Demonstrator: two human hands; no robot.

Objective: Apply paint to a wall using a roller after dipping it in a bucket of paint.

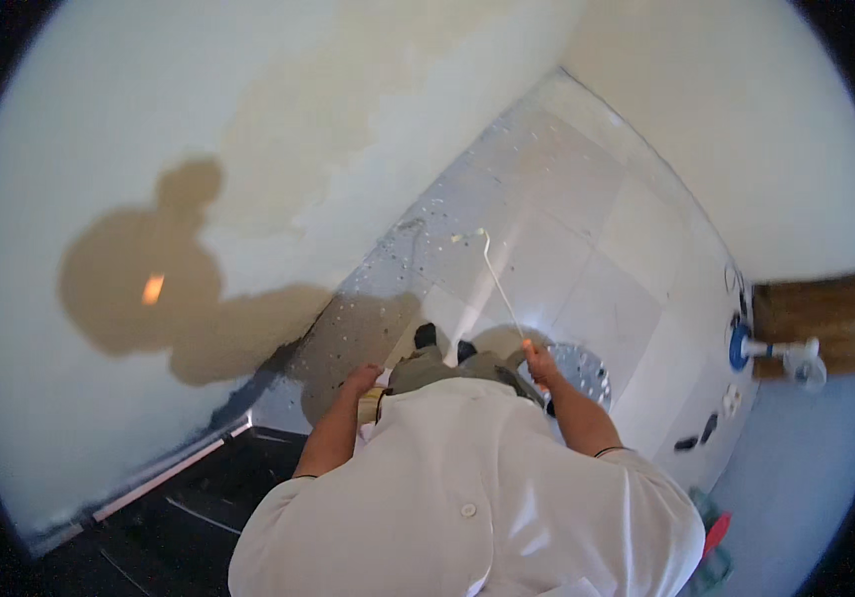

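My right hand [542,366] is closed round the orange grip of a paint roller [503,293]. The roller's thin white rod reaches forward over the floor and bends at the far end, where a small pale-yellow head sits, low and close to the left wall. At my left side, my left hand [362,379] is closed at the top of a yellowish container [372,405] with a white edge, partly hidden by my shirt and forearm. What is inside the container does not show.
The left wall [348,129] carries a beige patch and my shadow. Pale specks dot the tiled floor [587,239]. A speckled round sheet [579,370] lies by my right leg. Black panels [179,512] stand at lower left; a blue-and-white fan [771,350] and dark slippers [698,434] are at right.
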